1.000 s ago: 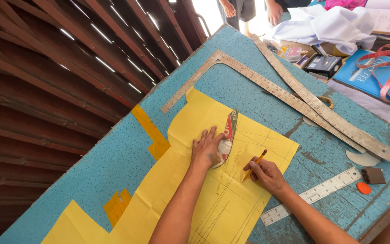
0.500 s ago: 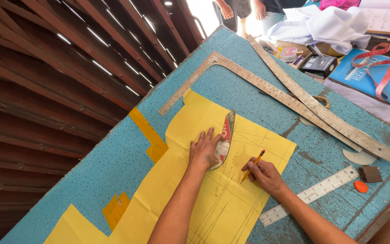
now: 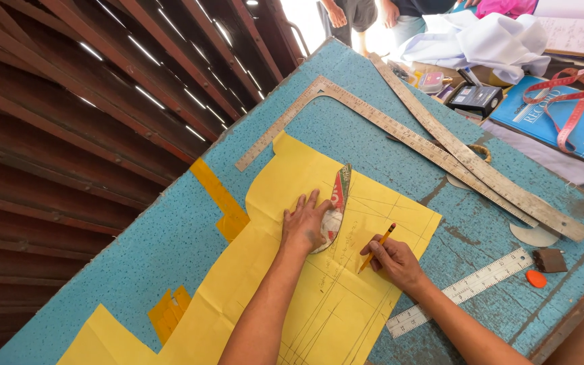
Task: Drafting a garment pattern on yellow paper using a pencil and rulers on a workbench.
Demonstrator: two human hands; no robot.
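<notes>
Left hand [image 3: 303,226] flat with fingers spread on a curved template [image 3: 336,209], pressing it onto yellow paper [image 3: 292,176] on the blue desk [image 3: 170,243], right hand [image 3: 393,260] with its grip closed around a yellow pencil [image 3: 377,247], tip on the paper, white ruler [image 3: 461,292] near.

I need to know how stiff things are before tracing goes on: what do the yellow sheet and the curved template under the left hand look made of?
The yellow sheet looks like thin matte paper: it lies flat and shows pencil lines. The curved template under the left hand seems cut from printed card, glossy red and white, though plastic cannot be ruled out.
</notes>
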